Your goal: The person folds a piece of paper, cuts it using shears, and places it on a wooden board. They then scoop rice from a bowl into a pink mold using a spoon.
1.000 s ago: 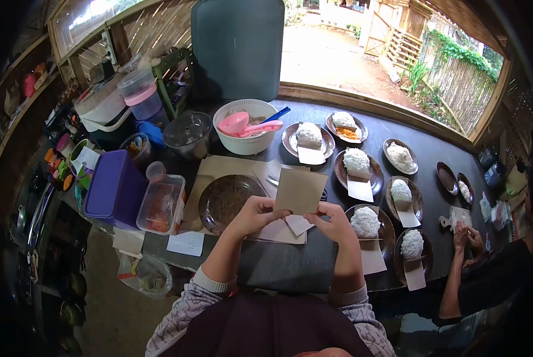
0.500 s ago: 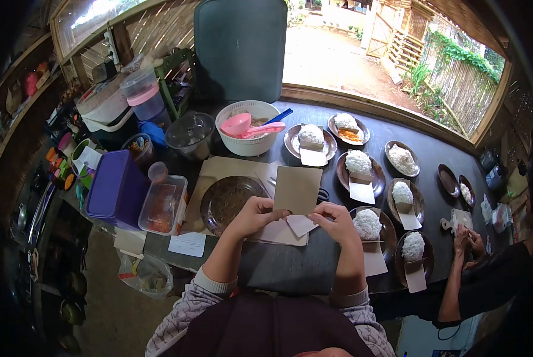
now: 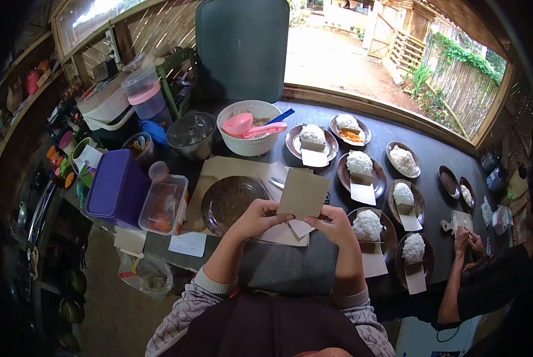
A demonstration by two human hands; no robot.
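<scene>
A dark bench (image 3: 430, 143) is seen running under an open window, with one green board (image 3: 241, 47) stood upright at its far edge. One purple box (image 3: 115, 187) and one clear tub (image 3: 162, 205) are set at the left, and one white bowl (image 3: 248, 132) holding two pink ladles (image 3: 238, 124) is placed behind one empty brown plate (image 3: 230, 202). Seven plates of rice (image 3: 359, 169) are counted to the right, and pale paper slips (image 3: 361, 191) are laid against five of them. One brown paper sheet (image 3: 302, 193) is held tilted above the bench, between the empty plate and the nearest rice plate. It is pinched at its lower edge by the grip of the left hand (image 3: 260, 217) and by that of the right hand (image 3: 332, 223). The fingertips behind the sheet are hidden. A co-worker's hands (image 3: 467, 238) are seen at the right, the body being cut off by the dark rim. What lies in the bowl cannot be made out.
</scene>
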